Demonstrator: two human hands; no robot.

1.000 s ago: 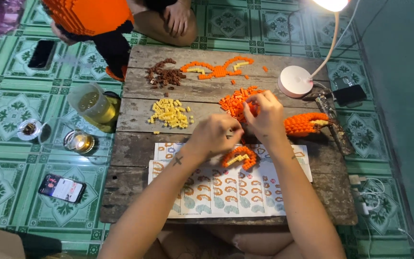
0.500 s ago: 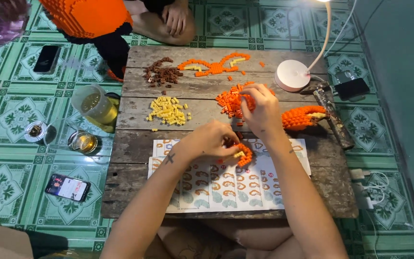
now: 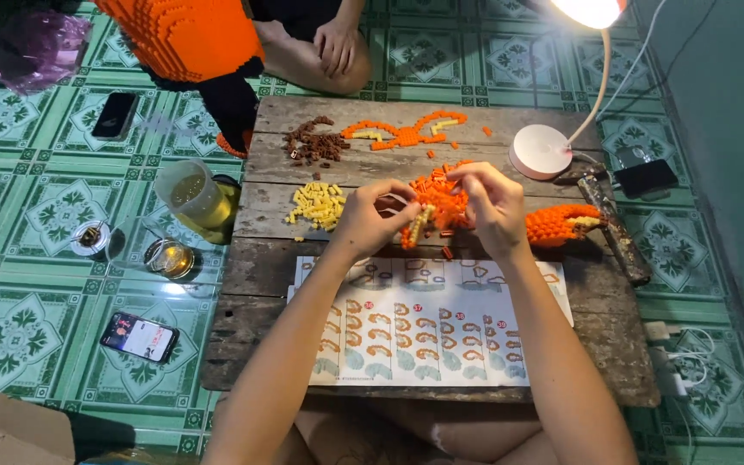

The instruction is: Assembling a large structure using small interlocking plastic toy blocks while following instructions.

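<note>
Lying nearest the person, a white printed instruction sheet with rows of small orange and grey diagrams (image 3: 428, 331) covers the front of the low weathered wooden table (image 3: 243, 344), which stands on green patterned floor tiles. Just beyond the sheet both hands meet over the table's middle. The left hand (image 3: 368, 217) is curled, fingers pinched together on a small strip of orange and yellow bricks (image 3: 415, 226) that hangs from its fingertips. The right hand (image 3: 492, 202) is also closed in a pinch, fingertips down at the loose pile of small orange plastic bricks (image 3: 441, 194); what it grips, if anything, is too small to tell. Right of that hand lies a built orange brick piece (image 3: 557, 224). Left of the hands sits a heap of pale yellow bricks (image 3: 316, 205), and farther back a heap of brown bricks (image 3: 313, 145) beside a flat orange and yellow brick figure (image 3: 402, 131). A white round-based desk lamp (image 3: 542, 151) stands at the far right. Off the table's left side, a black phone with a lit screen (image 3: 139, 336) rests on the tiles, with a clear plastic jug of yellowish liquid (image 3: 189, 191) farther back.
</note>
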